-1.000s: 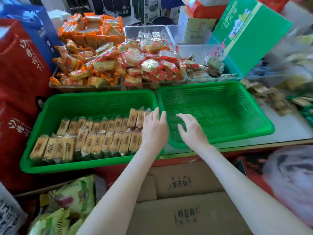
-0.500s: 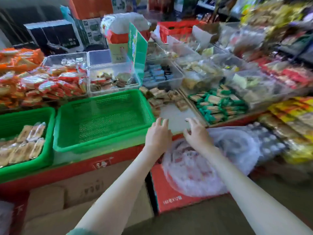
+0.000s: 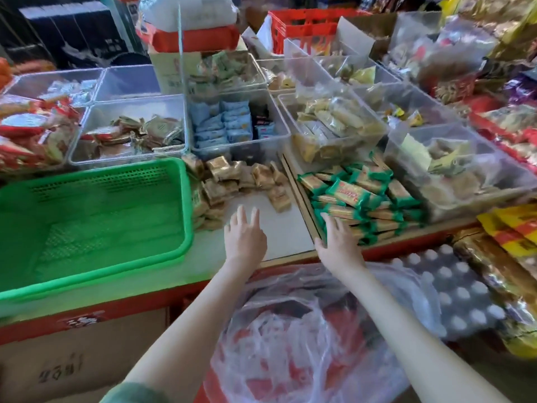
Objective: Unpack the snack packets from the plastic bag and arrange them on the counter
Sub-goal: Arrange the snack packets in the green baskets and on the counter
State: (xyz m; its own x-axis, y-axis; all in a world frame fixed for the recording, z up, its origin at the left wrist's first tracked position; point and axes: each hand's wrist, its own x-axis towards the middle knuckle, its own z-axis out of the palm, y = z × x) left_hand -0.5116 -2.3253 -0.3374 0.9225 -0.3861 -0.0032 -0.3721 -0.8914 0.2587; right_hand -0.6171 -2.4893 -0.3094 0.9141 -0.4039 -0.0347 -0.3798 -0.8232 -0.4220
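A clear plastic bag [image 3: 293, 333] lies below the counter edge on a red box, under my forearms. My left hand [image 3: 245, 238] hovers with straight fingers over the bare white counter [image 3: 279, 228] and holds nothing. My right hand [image 3: 338, 242] reaches with straight fingers to the green-wrapped snack packets [image 3: 357, 199] stacked in a low tray; its fingertips touch the tray's near corner. A heap of tan snack packets [image 3: 232, 181] lies on the counter just beyond my left hand.
A green mesh basket [image 3: 96, 222] stands left of my hands. Clear bins [image 3: 130, 129] of wrapped snacks fill the counter's back and right. A grey dotted tray [image 3: 453, 289] and yellow packets [image 3: 517, 225] sit at the right. Cardboard boxes [image 3: 72, 362] stand below.
The view has swung right, away from the two green baskets. Both hands moved right and forward over the counter, from above the plastic bag to the bare patch and the green packets.
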